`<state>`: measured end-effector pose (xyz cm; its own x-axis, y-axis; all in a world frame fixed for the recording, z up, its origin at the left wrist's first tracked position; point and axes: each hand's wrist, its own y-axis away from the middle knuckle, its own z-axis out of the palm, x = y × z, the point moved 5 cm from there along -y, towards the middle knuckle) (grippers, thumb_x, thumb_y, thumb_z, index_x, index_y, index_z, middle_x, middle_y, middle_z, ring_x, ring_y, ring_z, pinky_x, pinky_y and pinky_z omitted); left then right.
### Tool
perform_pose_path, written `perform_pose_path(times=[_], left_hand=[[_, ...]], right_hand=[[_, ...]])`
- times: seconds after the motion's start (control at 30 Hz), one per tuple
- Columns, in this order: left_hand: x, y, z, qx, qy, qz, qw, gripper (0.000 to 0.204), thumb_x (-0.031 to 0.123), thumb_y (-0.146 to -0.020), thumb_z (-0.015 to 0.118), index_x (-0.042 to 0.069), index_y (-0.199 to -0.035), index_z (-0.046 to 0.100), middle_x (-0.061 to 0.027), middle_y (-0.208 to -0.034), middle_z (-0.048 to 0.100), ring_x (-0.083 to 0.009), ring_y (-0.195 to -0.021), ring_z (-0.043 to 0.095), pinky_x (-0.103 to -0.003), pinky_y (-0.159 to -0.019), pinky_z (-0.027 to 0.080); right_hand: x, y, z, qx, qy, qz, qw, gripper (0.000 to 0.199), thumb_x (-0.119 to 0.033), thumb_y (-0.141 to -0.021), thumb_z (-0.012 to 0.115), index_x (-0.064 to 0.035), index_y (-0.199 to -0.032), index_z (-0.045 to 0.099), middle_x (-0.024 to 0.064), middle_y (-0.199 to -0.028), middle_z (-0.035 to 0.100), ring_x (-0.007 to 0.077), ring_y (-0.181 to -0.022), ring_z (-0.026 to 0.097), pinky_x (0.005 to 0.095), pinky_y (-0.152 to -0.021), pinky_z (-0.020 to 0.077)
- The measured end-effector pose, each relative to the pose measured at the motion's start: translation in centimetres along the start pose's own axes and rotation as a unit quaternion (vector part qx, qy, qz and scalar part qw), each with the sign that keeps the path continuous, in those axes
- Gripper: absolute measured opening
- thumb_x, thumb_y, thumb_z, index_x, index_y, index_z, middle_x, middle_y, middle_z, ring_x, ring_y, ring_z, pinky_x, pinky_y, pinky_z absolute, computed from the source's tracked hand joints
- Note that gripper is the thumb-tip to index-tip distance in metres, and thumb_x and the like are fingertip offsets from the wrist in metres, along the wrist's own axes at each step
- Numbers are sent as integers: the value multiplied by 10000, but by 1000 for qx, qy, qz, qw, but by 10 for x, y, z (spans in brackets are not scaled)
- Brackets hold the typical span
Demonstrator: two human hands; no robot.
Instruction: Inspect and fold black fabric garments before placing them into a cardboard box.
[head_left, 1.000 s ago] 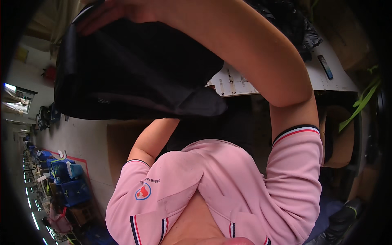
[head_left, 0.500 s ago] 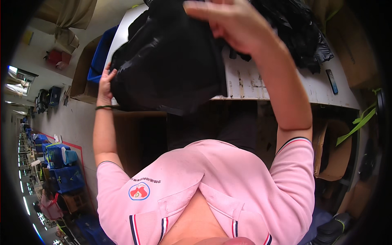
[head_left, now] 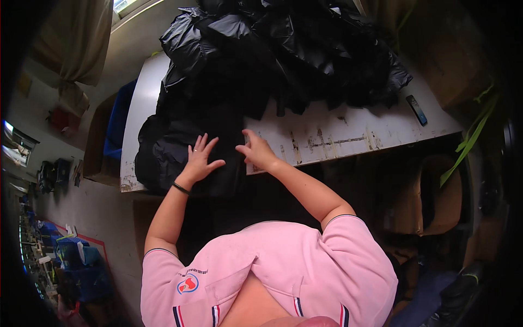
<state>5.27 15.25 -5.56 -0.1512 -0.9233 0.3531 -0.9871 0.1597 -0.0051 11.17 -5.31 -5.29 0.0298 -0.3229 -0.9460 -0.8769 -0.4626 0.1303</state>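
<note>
A black fabric piece (head_left: 163, 150) lies on the left part of the white table (head_left: 321, 139), its lower edge hanging over the front. My left hand (head_left: 201, 162) is over the middle of this piece with fingers spread, and nothing is in its grasp. Just past the fabric's right edge is my right hand (head_left: 257, 152), its thumb and fingers apart and empty. I cannot tell whether it touches the fabric or the table. Behind both hands rises a heap of shiny black fabric (head_left: 289, 46), crumpled and running across the back of the table.
A dark phone-shaped thing (head_left: 417, 110) lies near the table's right end. Past the left end stands a blue bin (head_left: 118, 120) beside a cardboard box (head_left: 97, 155). An open cardboard box (head_left: 442, 196) is below at right, near a hanging yellow-green strip (head_left: 468, 144).
The black piece, held up and spread between my hands before, has come down onto the table. Both hands have let go; the right has moved down and left, the left toward the middle.
</note>
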Motion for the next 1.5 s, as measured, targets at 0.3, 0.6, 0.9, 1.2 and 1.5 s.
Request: perform_pose_path(times=[0.3,0.6,0.9,1.2,1.5], left_hand=[[-14,4,41,4,15,-42,999,802,532,-843,625,210,-1495,286,-178,-1554,217,-327,-1461,126,-580,-1139,23],[-8,4,37,21,4,-43,999,796,499,-841,634,175,-1488,301,-186,-1542,245,-338,-1452,155,-570,-1143,31],[-4,6,35,23,-1,-51,998,802,530,-818,620,141,-1464,346,-204,-1529,262,-357,-1439,186,-565,-1145,37],[-3,3,36,13,3,-61,998,824,575,-800,605,131,-1452,368,-189,-1527,272,-349,-1439,189,-567,-1146,37],[-3,-4,34,13,8,-55,998,807,531,-806,620,116,-1450,366,-188,-1526,277,-347,-1438,195,-563,-1147,41]], right_hand=[[-53,-39,-294,505,176,-188,824,287,-96,-832,682,-74,-1097,574,110,-1049,587,233,-885,617,328,-770,535],[-59,-119,-364,364,286,-103,881,1082,-430,-676,818,-209,-1496,148,176,-1531,182,347,-1411,233,468,-1113,305],[-134,-226,-400,335,412,19,847,1256,-542,-620,823,-295,-1520,-17,107,-1599,-10,344,-1467,60,653,-1101,190],[-61,-314,-435,334,438,96,829,770,-144,-904,492,-394,-1516,96,152,-1521,318,360,-1197,562,465,-960,479],[-80,-255,-449,366,460,-36,808,555,-32,-916,412,-320,-1387,469,165,-1078,666,336,-984,662,433,-860,535]])
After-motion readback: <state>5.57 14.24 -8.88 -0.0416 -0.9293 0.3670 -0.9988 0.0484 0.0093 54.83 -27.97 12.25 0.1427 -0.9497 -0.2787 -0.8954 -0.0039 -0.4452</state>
